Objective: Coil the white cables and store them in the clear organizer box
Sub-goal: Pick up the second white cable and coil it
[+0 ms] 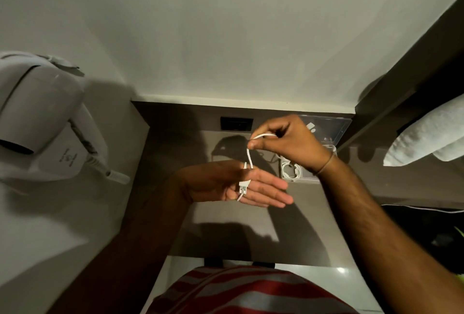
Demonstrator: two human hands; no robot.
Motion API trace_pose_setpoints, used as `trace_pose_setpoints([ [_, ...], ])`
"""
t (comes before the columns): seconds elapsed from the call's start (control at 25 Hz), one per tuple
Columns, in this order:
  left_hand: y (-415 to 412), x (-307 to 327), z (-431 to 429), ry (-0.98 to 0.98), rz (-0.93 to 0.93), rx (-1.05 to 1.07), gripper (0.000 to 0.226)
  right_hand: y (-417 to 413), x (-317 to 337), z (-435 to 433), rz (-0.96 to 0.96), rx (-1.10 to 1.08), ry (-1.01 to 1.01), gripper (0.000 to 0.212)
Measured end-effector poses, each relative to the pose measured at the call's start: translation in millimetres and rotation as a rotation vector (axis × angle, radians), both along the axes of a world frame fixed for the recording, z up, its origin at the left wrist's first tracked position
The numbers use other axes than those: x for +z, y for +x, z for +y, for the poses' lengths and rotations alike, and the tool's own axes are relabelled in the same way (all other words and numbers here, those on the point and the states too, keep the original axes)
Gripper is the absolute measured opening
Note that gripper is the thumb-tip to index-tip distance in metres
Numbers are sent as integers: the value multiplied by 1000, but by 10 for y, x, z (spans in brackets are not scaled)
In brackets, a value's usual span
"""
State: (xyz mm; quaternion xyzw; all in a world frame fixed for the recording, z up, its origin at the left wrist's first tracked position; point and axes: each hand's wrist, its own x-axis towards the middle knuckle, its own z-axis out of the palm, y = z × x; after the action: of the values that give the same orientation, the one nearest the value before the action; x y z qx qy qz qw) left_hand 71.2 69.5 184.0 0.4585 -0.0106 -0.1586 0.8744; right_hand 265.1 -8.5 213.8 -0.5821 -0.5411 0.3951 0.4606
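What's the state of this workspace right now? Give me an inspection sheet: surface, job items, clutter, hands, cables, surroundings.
Surface: grey counter, with shadows of the hands across it.
Job's things: clear box at the back right with its lid raised; a coiled cable lies inside.
Clutter: nothing seen.
Hands: left hand palm up with fingers straight; right hand above it pinches the white cable.
Cables: the white cable loops round the left fingers, and its USB plug rests on them.
Surroundings: wall hair dryer on the left, rolled towels on the right, dark wall socket behind.
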Motion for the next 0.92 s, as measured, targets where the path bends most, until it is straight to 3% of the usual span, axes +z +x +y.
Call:
trace_pose_setpoints([
  [0.12, 48, 96, 72, -196, -49, 198, 56, -379, -560, -109, -412, -431, -178, 28],
  [0.24, 178, 174, 184, -132, -67, 485, 53, -593, -754, -315, 18, -17, -316, 44],
  [0.28, 214, 160, 232, -43, -11, 584, 51, -603, -755, -453, 67, 50, -310, 41],
  [0.36, 236, 75, 312, 376, 136, 703, 47, -567, -740, -644, 33, 114, -295, 31],
  [0.44, 223, -31, 311, 831, 239, 596, 43, -422, -546, -676, -100, 167, -246, 24],
  [0.48, 216, -62, 278, 926, 266, 515, 39, -286, -436, -632, -192, 181, -218, 21],
  [0.52, 210, -80, 240, 920, 299, 464, 35, -105, -315, -578, -266, 168, -188, 19],
  [0.64, 196, -57, 122, 483, 258, 281, 49, 342, 60, -372, -375, 145, -111, 11],
  [0.8, 220, 30, 99, 241, 61, 59, 53, 450, 98, -87, -165, 43, -33, 9],
  [0.92, 163, 74, 108, 6, 8, 119, 56, 331, -181, 0, -54, 37, -40, 7],
])
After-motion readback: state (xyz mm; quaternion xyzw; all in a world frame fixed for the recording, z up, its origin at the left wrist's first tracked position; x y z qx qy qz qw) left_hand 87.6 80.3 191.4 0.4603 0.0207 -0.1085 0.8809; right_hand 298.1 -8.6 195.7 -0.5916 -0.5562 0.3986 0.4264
